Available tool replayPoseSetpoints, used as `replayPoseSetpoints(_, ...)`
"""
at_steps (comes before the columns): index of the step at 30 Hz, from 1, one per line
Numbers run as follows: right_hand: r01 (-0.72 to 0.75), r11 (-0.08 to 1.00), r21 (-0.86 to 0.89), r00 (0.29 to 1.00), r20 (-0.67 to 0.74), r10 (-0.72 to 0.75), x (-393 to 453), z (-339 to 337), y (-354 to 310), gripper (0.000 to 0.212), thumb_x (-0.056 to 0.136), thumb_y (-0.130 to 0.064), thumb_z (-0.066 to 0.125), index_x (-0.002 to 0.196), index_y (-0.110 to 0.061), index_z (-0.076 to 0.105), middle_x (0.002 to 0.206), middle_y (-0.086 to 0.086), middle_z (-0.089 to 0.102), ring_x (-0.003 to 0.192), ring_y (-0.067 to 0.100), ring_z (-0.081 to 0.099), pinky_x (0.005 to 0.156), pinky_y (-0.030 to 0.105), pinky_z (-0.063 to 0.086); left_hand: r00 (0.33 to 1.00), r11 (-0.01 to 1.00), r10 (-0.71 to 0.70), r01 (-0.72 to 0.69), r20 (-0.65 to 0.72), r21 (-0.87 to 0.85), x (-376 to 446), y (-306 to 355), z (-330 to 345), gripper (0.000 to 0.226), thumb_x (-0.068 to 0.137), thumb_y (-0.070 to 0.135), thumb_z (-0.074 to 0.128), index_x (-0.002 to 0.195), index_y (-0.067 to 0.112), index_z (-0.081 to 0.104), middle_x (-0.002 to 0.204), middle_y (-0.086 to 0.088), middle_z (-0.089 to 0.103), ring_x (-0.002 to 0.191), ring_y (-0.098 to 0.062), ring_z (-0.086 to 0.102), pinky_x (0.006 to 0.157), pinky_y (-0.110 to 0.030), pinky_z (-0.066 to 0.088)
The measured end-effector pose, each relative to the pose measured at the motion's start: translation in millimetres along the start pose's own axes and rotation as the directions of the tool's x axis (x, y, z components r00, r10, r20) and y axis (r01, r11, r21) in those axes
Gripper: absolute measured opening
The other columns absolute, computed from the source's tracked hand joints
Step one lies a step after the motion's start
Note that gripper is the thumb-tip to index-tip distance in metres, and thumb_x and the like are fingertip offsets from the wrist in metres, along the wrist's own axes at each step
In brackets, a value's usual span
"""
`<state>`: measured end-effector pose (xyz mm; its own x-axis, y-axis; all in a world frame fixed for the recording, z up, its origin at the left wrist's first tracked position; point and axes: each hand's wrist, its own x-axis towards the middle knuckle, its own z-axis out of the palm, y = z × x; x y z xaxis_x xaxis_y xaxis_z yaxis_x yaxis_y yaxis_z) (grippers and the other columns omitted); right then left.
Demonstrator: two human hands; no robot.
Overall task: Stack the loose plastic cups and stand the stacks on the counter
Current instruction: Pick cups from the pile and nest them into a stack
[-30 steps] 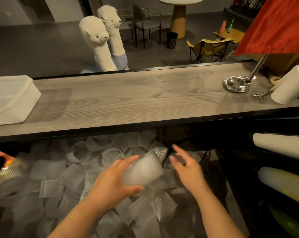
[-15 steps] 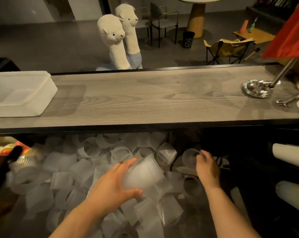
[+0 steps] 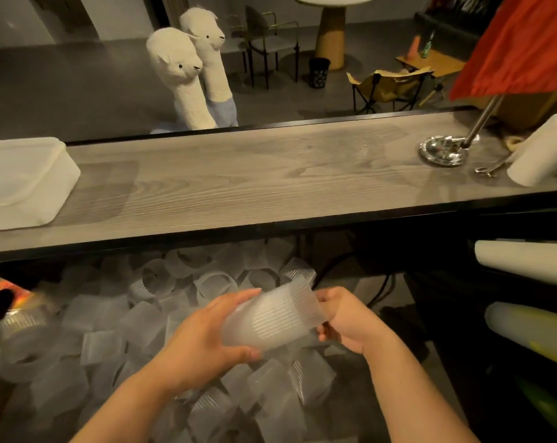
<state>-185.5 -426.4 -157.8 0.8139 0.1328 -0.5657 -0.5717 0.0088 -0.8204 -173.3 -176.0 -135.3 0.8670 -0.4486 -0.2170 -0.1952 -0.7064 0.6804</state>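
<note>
Now both hands, left hand point(image 3: 203, 342) and right hand point(image 3: 350, 321), grip ribbed cups point(image 3: 272, 316) with curled fingers

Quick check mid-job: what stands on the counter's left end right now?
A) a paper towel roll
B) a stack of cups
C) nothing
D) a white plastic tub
D: the white plastic tub sits on the counter at its left end; no cup stack stands there yet.

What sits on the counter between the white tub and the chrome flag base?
Nothing: the head view shows only bare wood on the counter between the white tub and the chrome flag base.
</note>
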Motion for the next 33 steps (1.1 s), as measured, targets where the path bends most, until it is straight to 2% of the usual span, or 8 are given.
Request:
replayPoseSetpoints(3, -0.022, 0.992, -0.127, 0.999, 0.022, 0.025, 2.5, 23.9, 5.4, 0.019, 0.098, -0.018, 0.053, 0.102, -0.009, 0.069, 0.056, -0.001, 0.055, 0.045, 0.009, 0.044, 0.042, 0.022, 0.038, 1.0, 0.998, 0.025, -0.026, 0.009, 0.057, 0.1, -1.5, -2.0, 0.086, 0.064, 0.054, 0.082, 0.132, 0.069, 0.032, 0.129, 0.041, 0.044, 0.118, 0.008, 0.047, 0.103, -0.032, 0.045)
replayPoseSetpoints(6, -0.044, 0.993, -0.107, 0.97, -0.241, 0.017, 13.7, 26.7, 20.9, 0.02, 0.1, -0.033, 0.05, 0.107, -0.02, 0.064, 0.082, 0.007, 0.064, 0.073, 0.018, 0.06, 0.059, 0.026, 0.045, 1.0, 0.996, 0.024, -0.024, 0.004, 0.083, 1.1, -5.5, -5.6, 0.084, 0.064, 0.056, 0.079, 0.128, 0.074, 0.028, 0.131, 0.038, 0.043, 0.118, 0.002, 0.048, 0.103, -0.034, 0.045)
replayPoseSetpoints(10, -0.207, 0.942, -0.264, 0.612, -0.786, -0.086, 18.8, -10.4, 46.3, 0.045, 0.095, -0.022, 0.059, 0.139, -0.018, 0.05, 0.132, 0.018, 0.056, 0.121, 0.036, 0.054, 0.087, 0.034, 0.043, 0.999, 0.996, 0.022, -0.018, -0.039, 0.082, -0.9, -13.4, -11.2, 0.081, 0.068, 0.054, 0.081, 0.122, 0.077, 0.025, 0.13, 0.038, 0.042, 0.12, 0.006, 0.045, 0.104, -0.028, 0.041)
replayPoseSetpoints(17, -0.596, 0.681, -0.426, 0.647, -0.757, 0.093, 35.6, -37.1, 105.4, 0.039, 0.099, -0.029, 0.048, 0.127, -0.006, 0.061, 0.131, 0.018, 0.06, 0.121, 0.036, 0.056, 0.097, 0.042, 0.047, 0.998, 0.998, -0.026, 0.03, -0.059, 0.06, -13.1, -27.3, -12.8, 0.085, 0.066, 0.052, 0.083, 0.124, 0.075, 0.024, 0.13, 0.037, 0.04, 0.122, 0.005, 0.043, 0.104, -0.026, 0.039)
replayPoseSetpoints(23, -0.409, 0.824, -0.393, 0.553, -0.825, -0.12, 20.1, -46.1, 93.5, 0.032, 0.097, -0.015, 0.05, 0.126, -0.005, 0.057, 0.115, 0.024, 0.063, 0.104, 0.04, 0.061, 0.079, 0.038, 0.047, 0.999, 0.999, -0.032, 0.033, -0.043, 0.021, -21.5, -31.6, -17.0, 0.083, 0.06, 0.057, 0.076, 0.123, 0.078, 0.026, 0.132, 0.041, 0.039, 0.125, 0.007, 0.042, 0.106, -0.024, 0.038)
replayPoseSetpoints(27, 0.163, 0.98, 0.118, 0.758, -0.651, -0.048, 4.3, -18.8, 45.0, 0.028, 0.093, 0.001, 0.057, 0.119, -0.011, 0.059, 0.089, 0.014, 0.065, 0.062, 0.018, 0.058, 0.051, 0.028, 0.049, 0.999, 1.0, -0.026, 0.026, -0.026, -0.006, -21.9, -29.7, -16.9, 0.085, 0.068, 0.045, 0.083, 0.129, 0.071, 0.029, 0.134, 0.039, 0.039, 0.124, 0.008, 0.041, 0.108, -0.027, 0.038)
replayPoseSetpoints(30, 0.184, 0.967, 0.173, 0.947, -0.296, -0.127, -16.0, 10.3, 18.4, 0.024, 0.095, 0.0, 0.053, 0.107, -0.015, 0.069, 0.077, 0.006, 0.066, 0.052, 0.007, 0.049, 0.044, 0.019, 0.039, 1.0, 0.999, 0.004, -0.004, -0.001, -0.053, -21.2, -24.4, -15.4, 0.086, 0.068, 0.039, 0.085, 0.133, 0.066, 0.034, 0.133, 0.04, 0.04, 0.121, 0.016, 0.039, 0.108, -0.026, 0.038)
replayPoseSetpoints(33, 0.136, 0.984, 0.111, 0.986, -0.113, -0.123, -29.7, 24.4, 1.6, 0.034, 0.095, 0.004, 0.049, 0.109, -0.017, 0.073, 0.082, 0.003, 0.072, 0.051, 0.006, 0.045, 0.044, 0.017, 0.037, 0.999, 0.996, 0.027, -0.025, 0.025, -0.082, -21.1, -22.2, -16.6, 0.087, 0.067, 0.039, 0.087, 0.131, 0.068, 0.036, 0.133, 0.04, 0.041, 0.122, 0.014, 0.04, 0.108, -0.027, 0.038)
